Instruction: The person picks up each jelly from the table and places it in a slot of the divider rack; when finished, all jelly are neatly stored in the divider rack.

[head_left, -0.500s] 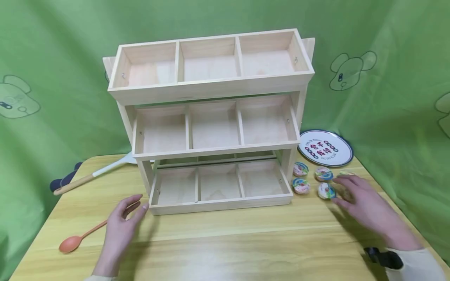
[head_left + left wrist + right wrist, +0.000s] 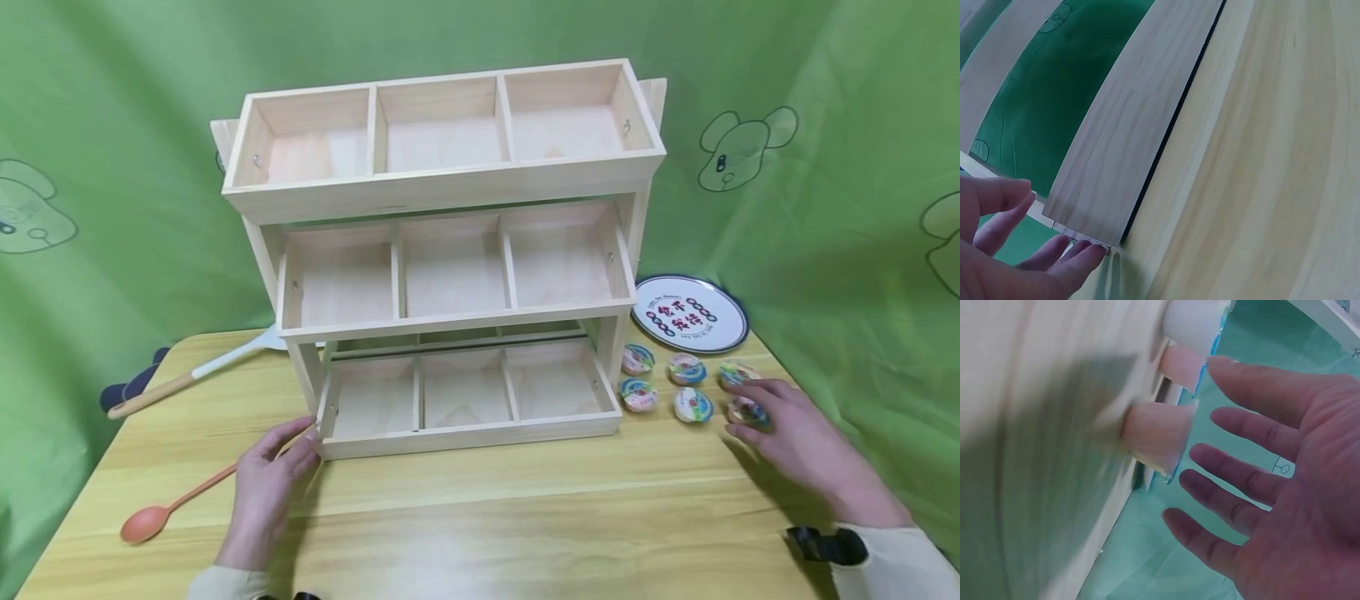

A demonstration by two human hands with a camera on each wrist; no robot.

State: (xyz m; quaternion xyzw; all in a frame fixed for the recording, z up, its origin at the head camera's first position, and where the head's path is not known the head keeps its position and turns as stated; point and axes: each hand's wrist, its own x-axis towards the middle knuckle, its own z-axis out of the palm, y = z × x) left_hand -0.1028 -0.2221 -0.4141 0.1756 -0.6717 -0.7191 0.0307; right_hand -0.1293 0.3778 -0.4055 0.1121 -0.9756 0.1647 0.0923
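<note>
A three-tier wooden rack [image 2: 442, 193] stands at the table's middle, each tier split into three compartments. In the head view, my left hand [image 2: 266, 492] has its fingertips at the front left corner of the bottom tray [image 2: 468, 439]. The left wrist view shows those fingers [image 2: 1088, 259] loosely bent, touching the tray's end. Small cups with printed lids stand in two rows right of the rack. My right hand [image 2: 806, 446] hovers over the rightmost front cup [image 2: 747, 412]. Seen from the right wrist, its fingers are spread beside a pinkish cup [image 2: 1159, 434], holding nothing.
A round plate [image 2: 690, 313] with red characters lies behind the cups. An orange spoon [image 2: 146, 524] rests left of my left hand. Farther back lies a white utensil with a wooden handle [image 2: 153, 395], its head partly behind the rack. Green cloth [image 2: 817, 250] hangs around the table.
My left hand has moved in to the right and now touches the bottom tray's corner. My right hand has shifted slightly right, uncovering the two rightmost cups.
</note>
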